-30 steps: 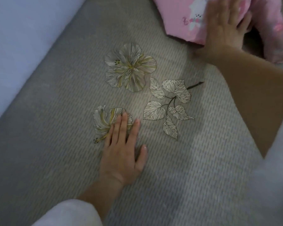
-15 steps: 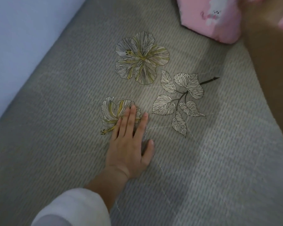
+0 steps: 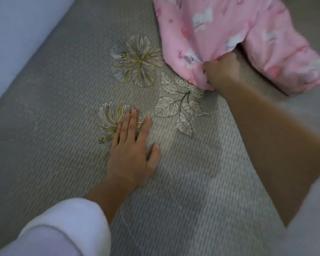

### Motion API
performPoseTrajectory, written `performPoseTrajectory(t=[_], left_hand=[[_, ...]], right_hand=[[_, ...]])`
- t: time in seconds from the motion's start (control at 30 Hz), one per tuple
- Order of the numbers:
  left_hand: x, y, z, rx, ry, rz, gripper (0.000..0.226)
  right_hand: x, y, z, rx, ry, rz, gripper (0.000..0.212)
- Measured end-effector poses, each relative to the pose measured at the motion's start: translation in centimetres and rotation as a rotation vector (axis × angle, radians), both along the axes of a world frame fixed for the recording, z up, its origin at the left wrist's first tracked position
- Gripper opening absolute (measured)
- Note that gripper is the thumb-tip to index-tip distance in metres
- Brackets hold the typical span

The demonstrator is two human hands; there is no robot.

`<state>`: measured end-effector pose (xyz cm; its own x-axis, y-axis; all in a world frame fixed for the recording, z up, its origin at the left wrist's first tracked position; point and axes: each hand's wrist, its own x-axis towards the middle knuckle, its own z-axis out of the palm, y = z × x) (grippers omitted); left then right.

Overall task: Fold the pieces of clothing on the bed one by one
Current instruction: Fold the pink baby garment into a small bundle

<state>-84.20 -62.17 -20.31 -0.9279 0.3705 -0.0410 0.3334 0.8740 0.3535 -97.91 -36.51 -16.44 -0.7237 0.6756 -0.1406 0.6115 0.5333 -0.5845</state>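
the right hand [image 3: 221,70] is gripping the near edge of the pink printed garment [image 3: 220,32], fingers curled into the fabric, at the far right of the grey quilted bedspread [image 3: 63,163]. the left hand [image 3: 131,150] is lying flat, fingers straight, its fingertips overlapping an embroidered flower [image 3: 111,120].

Grey quilted bed cover [image 3: 44,137] with printed flowers [image 3: 137,60] and leaves [image 3: 166,106], pale wall [image 3: 17,34] alongside, dim light.
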Motion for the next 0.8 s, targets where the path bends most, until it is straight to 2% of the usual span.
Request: performPoseTrajectory(t=[0.2, 0.33, 0.37, 0.47, 0.5, 0.53, 0.6, 0.67, 0.73, 0.8], left_hand=[[-0.1, -0.1, -0.9, 0.032, 0.071, 0.018, 0.072], [-1.2, -0.1, -0.9, 0.072, -0.015, -0.006, 0.079], [-1.5, -0.4, -0.4, 0.163, -0.088, -0.022, 0.079], [-0.5, -2.6, 1.6, 0.637, -0.397, -0.034, 0.065], [0.9, -3.5, 2.0, 0.69, -0.438, -0.039, 0.064], [2.6, -4.6, 2.0, 0.658, -0.45, -0.039, 0.067], [6.3, -6.4, 1.7, 0.452, -0.461, 0.01, 0.074], [10.3, -7.8, 1.3, 0.236, -0.485, -0.008, 0.067], [14.7, -8.6, 1.9, -0.015, -0.398, -0.114, 0.064], [19.3, -9.0, 3.2, -0.147, -0.29, -0.166, 0.055]], right_hand=[[9.7, -3.5, -1.5, 0.03, 0.002, 0.153, 0.023], [19.4, -7.2, -1.8, 0.018, -0.001, 0.226, 0.017], [22.3, -8.1, -1.6, 0.024, -0.026, 0.239, 0.019], [30.9, -10.8, -1.0, 0.006, -0.12, 0.303, 0.023], [33.6, -11.7, -0.8, -0.003, -0.155, 0.309, 0.025], [36.1, -12.6, -0.5, -0.006, -0.189, 0.312, 0.029], [40.5, -14.6, 0.1, -0.002, -0.26, 0.346, 0.035], [44.7, -16.8, 1.0, -0.02, -0.306, 0.389, 0.037], [48.4, -18.6, 1.9, -0.075, -0.372, 0.418, 0.036], [51.6, -19.6, 2.9, -0.101, -0.501, 0.433, 0.037]])
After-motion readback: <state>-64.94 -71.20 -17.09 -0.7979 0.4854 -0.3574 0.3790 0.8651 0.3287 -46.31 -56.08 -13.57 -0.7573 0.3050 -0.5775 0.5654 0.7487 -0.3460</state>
